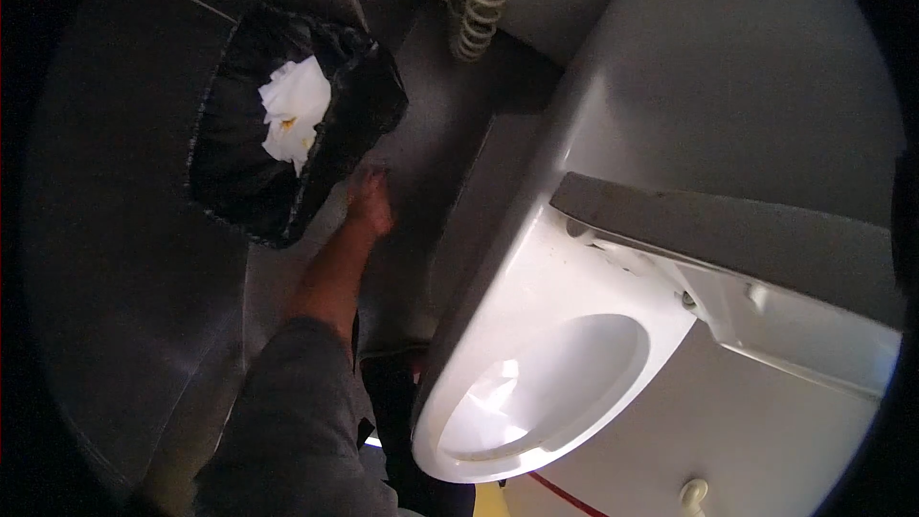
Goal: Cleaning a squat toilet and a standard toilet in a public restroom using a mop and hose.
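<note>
My left hand (371,201), bare below a dark grey sleeve, reaches in from the lower edge. It is beside the near right side of a waste bin lined with a black bag (230,168). Its fingers are dim and blurred against the bin, so whether they grip it cannot be made out. Crumpled white paper (299,105) with yellow-brown stains lies in the bag's opening. To the right stands a white toilet bowl (536,278), its seat and lid (766,302) raised. Some white, bright patches show inside the bowl. My right hand is out of view.
A coiled cream hose (485,0) hangs by the wall behind the toilet. Dark floor tiles (124,258) spread to the left. At the lower edge are a thin red strip (565,495), a bit of yellow (490,500) and a cream knob-like fitting (693,493).
</note>
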